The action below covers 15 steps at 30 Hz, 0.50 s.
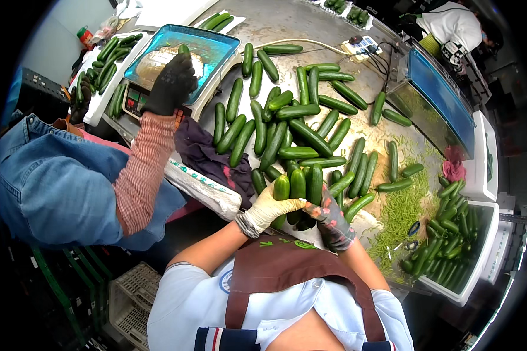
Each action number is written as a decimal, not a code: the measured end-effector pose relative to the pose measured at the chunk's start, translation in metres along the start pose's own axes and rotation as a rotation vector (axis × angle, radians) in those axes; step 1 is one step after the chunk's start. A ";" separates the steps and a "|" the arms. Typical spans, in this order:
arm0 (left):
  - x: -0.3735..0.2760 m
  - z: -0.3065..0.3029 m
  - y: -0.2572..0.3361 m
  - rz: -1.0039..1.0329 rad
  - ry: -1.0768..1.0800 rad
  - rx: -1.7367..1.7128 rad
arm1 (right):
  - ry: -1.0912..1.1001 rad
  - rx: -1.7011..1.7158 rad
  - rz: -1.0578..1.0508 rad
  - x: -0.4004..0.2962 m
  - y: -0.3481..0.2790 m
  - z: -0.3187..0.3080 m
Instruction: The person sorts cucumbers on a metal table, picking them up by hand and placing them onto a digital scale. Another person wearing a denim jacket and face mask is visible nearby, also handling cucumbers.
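Observation:
My left hand (267, 209), in a cream glove, and my right hand (335, 223), in a grey flowered glove, close around a bunch of several green cucumbers (297, 186). The bunch stands upright just above the near edge of the metal table (285, 26), close to my brown apron. My left thumb lies across the front of it. Its lower ends are partly hidden by my hands. Beyond them, many loose cucumbers (296, 112) lie heaped and scattered. One cucumber (359, 206) rests right beside my right hand.
At left, a co-worker's black-gloved hand (171, 83) holds a cucumber over a weighing scale (224, 39). A dark cloth (211, 151) and plastic roll (202, 188) lie between us. Right are green scraps (395, 219), scissors (413, 237) and a white foam box (483, 259) of cucumbers.

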<state>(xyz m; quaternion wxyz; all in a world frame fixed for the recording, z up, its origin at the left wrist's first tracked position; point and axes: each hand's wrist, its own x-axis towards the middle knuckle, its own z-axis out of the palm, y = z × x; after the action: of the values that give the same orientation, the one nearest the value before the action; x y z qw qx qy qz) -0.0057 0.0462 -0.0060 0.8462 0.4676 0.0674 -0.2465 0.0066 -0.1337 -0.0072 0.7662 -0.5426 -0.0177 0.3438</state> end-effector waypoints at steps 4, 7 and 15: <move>0.002 0.007 0.001 0.084 0.118 -0.067 | -0.021 0.065 0.171 0.010 0.013 -0.009; -0.006 0.005 0.028 -0.073 0.062 -0.096 | -0.187 0.654 0.007 0.020 0.080 -0.049; -0.003 0.006 0.034 0.000 0.085 0.005 | -0.431 -0.047 -0.943 0.044 0.080 -0.056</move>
<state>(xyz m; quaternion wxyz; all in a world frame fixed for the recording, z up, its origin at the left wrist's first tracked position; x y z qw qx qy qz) 0.0078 0.0576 0.0239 0.8414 0.4798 0.1029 -0.2265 0.0216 -0.1415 -0.1124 0.8045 -0.4093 -0.4256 0.0647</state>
